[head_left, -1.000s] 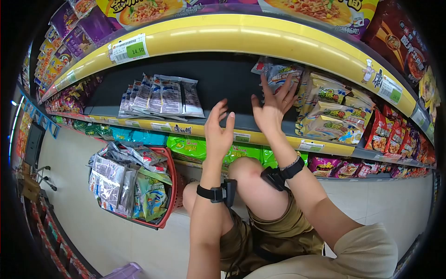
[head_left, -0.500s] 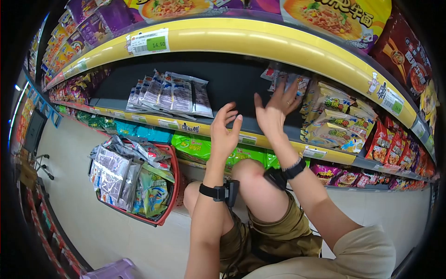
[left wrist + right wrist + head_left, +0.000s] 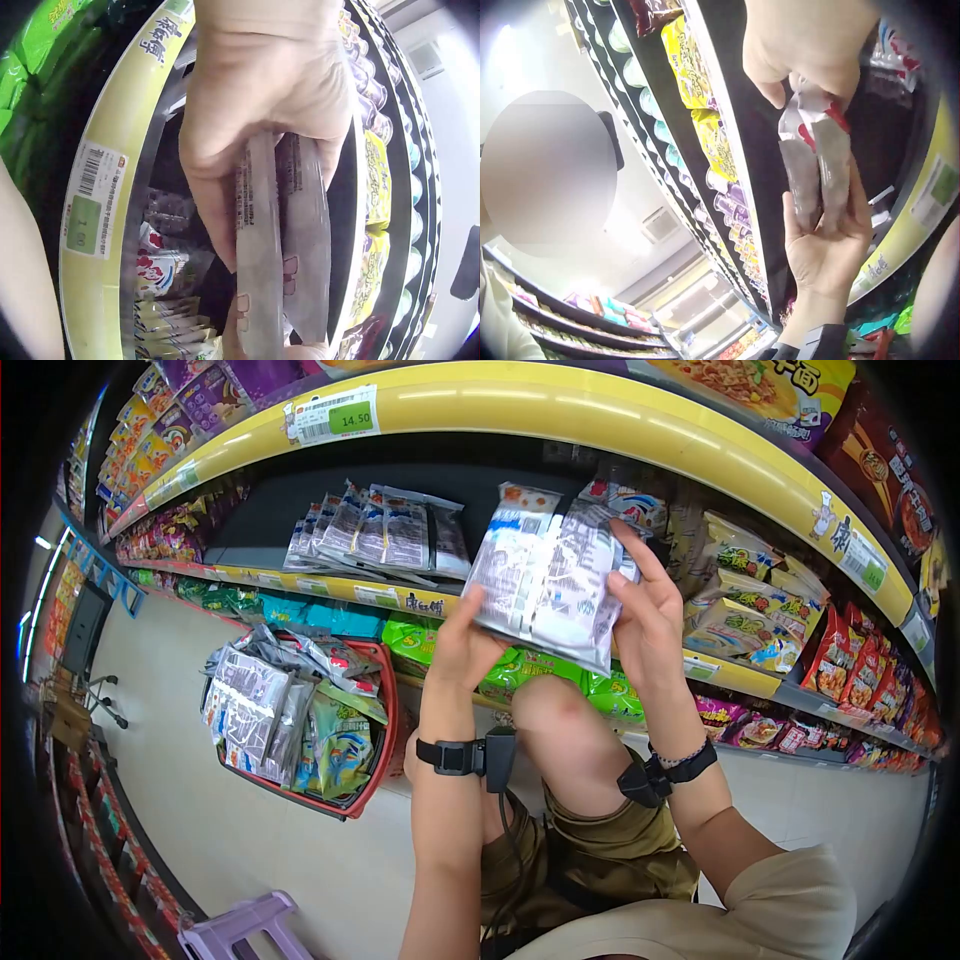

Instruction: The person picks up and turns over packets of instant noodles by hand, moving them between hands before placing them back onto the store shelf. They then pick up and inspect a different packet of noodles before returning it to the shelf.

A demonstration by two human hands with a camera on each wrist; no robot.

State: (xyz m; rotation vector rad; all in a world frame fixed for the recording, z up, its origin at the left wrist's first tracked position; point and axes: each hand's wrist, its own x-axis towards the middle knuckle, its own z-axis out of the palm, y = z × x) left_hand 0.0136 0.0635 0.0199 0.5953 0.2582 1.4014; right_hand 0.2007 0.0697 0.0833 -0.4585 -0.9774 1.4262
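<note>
Between both hands are two silver-backed instant noodle packets (image 3: 545,575), held over the shelf's front edge with their printed backs facing up toward the head camera. My left hand (image 3: 465,645) grips their left end, and my right hand (image 3: 652,610) holds the right end with thumb and fingers. In the left wrist view the pair of packets (image 3: 259,225) shows edge-on, side by side. Beyond the right hand lies another packet (image 3: 630,508) with red and blue print. To the left, a leaning row of similar silver packets (image 3: 385,535) lies on the dark shelf.
Yellowish noodle packets (image 3: 745,625) and red packets (image 3: 835,650) fill the shelf's right side. A yellow shelf edge (image 3: 560,410) curves overhead. On the floor at left stands a red basket (image 3: 388,700) full of packets; a purple stool (image 3: 235,925) is lower down. Green packs (image 3: 415,645) line the shelf below.
The right hand has come forward from the back of the shelf with the packets. The left hand, earlier holding nothing, now grips their other end.
</note>
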